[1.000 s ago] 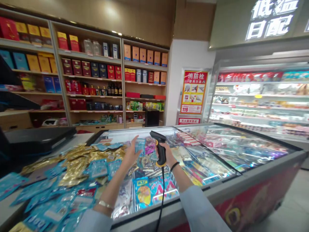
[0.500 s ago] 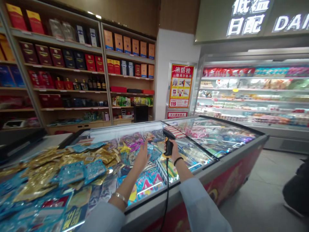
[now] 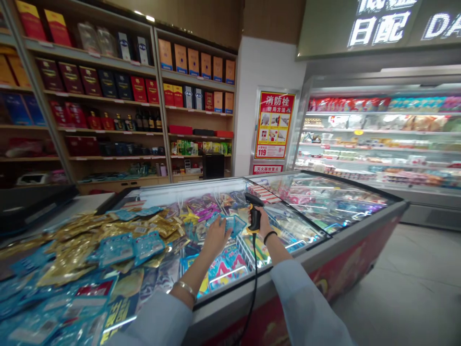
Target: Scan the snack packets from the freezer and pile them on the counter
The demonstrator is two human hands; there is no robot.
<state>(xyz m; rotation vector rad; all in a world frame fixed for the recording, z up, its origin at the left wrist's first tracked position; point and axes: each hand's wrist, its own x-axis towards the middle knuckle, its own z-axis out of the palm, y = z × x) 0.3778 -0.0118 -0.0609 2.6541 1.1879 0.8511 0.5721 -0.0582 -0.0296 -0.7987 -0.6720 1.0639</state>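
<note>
My right hand (image 3: 264, 222) is wrapped around the grip of a black and yellow barcode scanner (image 3: 255, 218), whose cable runs down over the freezer's front edge. My left hand (image 3: 216, 236) is just left of it, low over the glass, with thumb and fingers apart. A small blue packet (image 3: 236, 225) lies between the two hands, close to my left fingertips; whether they touch it I cannot tell. Farther left, gold packets (image 3: 66, 262) and blue packets (image 3: 115, 249) are heaped on the glass top of the chest freezer (image 3: 306, 259).
Through the freezer glass, bagged goods and wire baskets show. A dark flat device (image 3: 32, 206) stands at the left edge. Behind are shelves (image 3: 108, 129) of boxes and bottles, a red and yellow poster (image 3: 274, 125), and a lit refrigerated case (image 3: 382, 139) at the right.
My left hand has lowered toward the blue packet, its fingers less upright. The scanner stays in my right hand. The view has shifted slightly, and the dark shape at the right edge is gone.
</note>
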